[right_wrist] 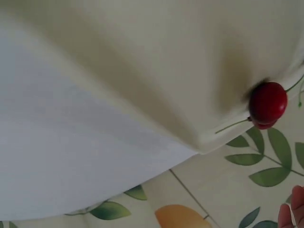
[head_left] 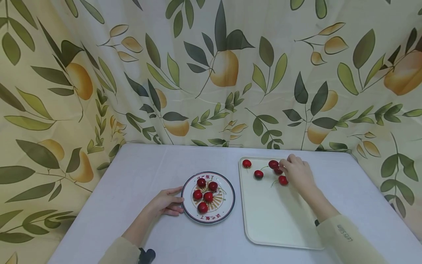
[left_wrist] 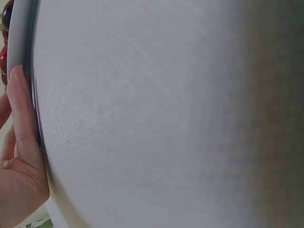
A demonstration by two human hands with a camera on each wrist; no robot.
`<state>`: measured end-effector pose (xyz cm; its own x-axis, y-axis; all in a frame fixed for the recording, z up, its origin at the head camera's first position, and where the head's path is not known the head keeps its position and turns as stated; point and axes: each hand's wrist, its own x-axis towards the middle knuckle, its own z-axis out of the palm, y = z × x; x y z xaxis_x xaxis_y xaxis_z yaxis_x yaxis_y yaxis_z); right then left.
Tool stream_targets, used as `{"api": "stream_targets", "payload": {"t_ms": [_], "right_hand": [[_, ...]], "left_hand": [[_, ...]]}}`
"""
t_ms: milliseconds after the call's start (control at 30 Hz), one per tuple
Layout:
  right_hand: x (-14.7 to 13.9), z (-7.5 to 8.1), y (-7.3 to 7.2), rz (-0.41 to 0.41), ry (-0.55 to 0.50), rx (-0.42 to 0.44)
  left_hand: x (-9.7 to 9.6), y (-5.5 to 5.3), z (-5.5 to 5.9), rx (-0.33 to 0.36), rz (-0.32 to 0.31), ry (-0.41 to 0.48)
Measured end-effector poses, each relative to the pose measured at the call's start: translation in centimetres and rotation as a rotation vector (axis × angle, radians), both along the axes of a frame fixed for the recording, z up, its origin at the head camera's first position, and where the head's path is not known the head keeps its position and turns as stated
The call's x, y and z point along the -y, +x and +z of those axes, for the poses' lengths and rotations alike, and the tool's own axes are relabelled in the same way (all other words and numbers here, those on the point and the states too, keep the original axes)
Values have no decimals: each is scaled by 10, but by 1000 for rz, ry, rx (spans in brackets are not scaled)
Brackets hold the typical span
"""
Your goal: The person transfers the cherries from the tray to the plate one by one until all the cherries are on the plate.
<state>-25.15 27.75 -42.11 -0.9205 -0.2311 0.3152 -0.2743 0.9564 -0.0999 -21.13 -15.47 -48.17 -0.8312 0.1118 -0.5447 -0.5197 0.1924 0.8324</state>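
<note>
"Status, left side?"
"Left hand, fingers extended, is touching a round white dark-rimmed plate; five glossy round red cherries are lying on it."
"Right?"
"Right hand is hovering over a rectangular cream tray beside more red cherries; cannot tell whether it is grasping one."

Head view: even, slightly dim light; soft shadow on tray, faint glints on cherries. Left wrist view: tablecloth blurred, right edge dark. Right wrist view: dim, tray surface soft.
</note>
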Motion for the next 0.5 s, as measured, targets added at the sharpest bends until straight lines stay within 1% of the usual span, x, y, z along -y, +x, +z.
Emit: {"api": "stream_targets", "payload": {"t_ms": [100, 200, 400, 500], "right_hand": [[16, 5, 1, 23, 1, 3], [30, 7, 2, 70, 6, -24], [60, 8, 5, 173, 15, -95], [75, 7, 7, 211, 15, -97]], "left_hand": [[0, 0, 0, 2, 3, 3], [0, 0, 1, 1, 2, 4], [0, 1, 1, -6, -13, -9], [1, 1, 0, -1, -15, -18]]}}
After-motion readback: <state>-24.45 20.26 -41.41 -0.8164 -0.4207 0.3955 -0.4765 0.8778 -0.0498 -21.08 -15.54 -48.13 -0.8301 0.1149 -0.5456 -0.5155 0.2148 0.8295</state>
